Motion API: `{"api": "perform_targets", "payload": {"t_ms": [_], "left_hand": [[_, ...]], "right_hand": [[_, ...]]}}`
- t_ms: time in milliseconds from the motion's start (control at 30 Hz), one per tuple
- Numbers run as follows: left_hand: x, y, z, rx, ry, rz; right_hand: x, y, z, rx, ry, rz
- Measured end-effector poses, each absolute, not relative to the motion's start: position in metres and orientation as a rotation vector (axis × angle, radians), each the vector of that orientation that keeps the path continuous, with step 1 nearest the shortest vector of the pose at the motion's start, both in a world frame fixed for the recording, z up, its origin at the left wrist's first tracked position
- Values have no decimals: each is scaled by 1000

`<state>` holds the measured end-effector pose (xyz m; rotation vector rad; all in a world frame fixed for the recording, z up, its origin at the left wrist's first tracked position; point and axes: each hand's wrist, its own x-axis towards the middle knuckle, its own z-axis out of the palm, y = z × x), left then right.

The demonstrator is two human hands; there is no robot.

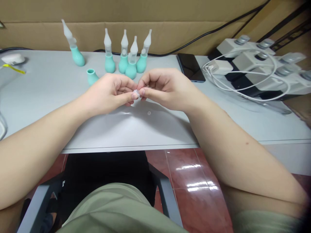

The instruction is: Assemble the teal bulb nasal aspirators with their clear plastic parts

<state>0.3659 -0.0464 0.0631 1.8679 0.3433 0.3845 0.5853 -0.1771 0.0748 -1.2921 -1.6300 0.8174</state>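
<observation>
Between the fingertips of my left hand [109, 94] and my right hand [165, 89] is a small translucent piece [136, 93], pinched from both sides above the table. A tiny white ring [149, 113] lies on the table just below my hands. Behind my left hand stands an open turquoise bulb [91, 77], partly hidden by that hand. Farther back, several turquoise bulbs with clear tubes and white pointed tips stand upright, among them one bulb [110, 63] in the middle group and a leaning one [78, 57] to the left.
A black phone [191, 67] lies at the back of the grey table [116, 132]. To the right are a coiled white cable [289, 85], a white charger [221, 67] and grey devices with knobs [252, 69]. A white object [13, 58] sits far left.
</observation>
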Motion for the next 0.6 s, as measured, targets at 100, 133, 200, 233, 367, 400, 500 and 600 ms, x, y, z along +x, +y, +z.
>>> {"api": "perform_targets", "payload": {"t_ms": [100,133,200,233,367,400,500,600], "left_hand": [[365,-46,62,1881,336,393],[365,-45,61,1883,331,396],[363,-45,61,1877,317,397],[363,-45,61,1873,310,395],[360,-45,63,1879,297,385],[359,-45,64,1883,294,391],[359,-46,66,1887,316,411],[360,-48,68,1906,369,408]], "right_hand": [[585,-176,74,-1320,-1657,820],[584,-176,73,-1326,-1671,811],[583,-177,71,-1332,-1693,794],[582,-178,70,-1327,-1701,793],[580,-179,63,-1291,-1708,779],[579,-179,62,-1285,-1701,777],[577,-177,62,-1269,-1642,804],[575,-175,66,-1244,-1576,853]]}}
